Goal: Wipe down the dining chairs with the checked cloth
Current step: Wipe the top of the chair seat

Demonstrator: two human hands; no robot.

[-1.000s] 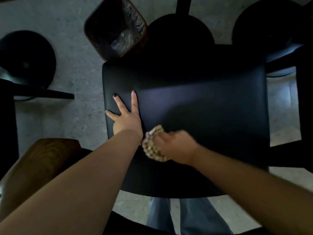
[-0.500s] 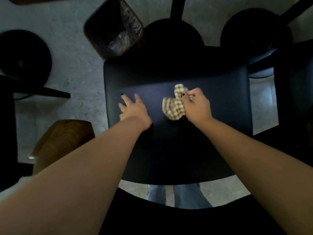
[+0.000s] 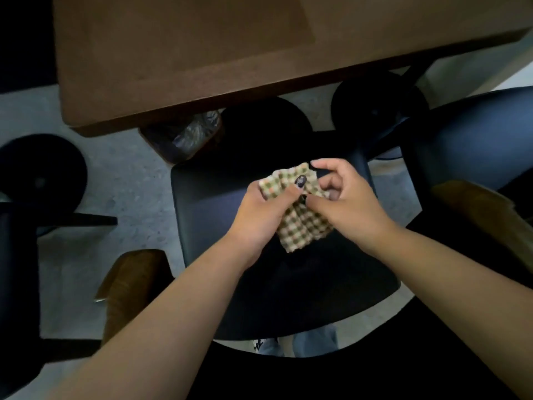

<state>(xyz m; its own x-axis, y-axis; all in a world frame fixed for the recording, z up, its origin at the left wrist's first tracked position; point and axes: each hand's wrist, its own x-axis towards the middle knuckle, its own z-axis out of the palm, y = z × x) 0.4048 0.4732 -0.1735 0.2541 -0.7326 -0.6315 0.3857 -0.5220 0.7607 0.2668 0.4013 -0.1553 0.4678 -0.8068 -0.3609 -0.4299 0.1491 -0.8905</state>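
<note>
While both hands hold the cloth [image 3: 302,226] above the seat [image 3: 207,215], the left hand [image 3: 259,215] pinches its upper edge under the thumb and the right hand [image 3: 346,203] grips the other side. Refolding looks like the step: keep a flat, clean face outward before pressing down.

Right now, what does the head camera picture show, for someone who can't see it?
Both hands, the left hand and right hand, hold a checked cloth above a black chair seat. A brown table and a bin lie beyond.
</note>
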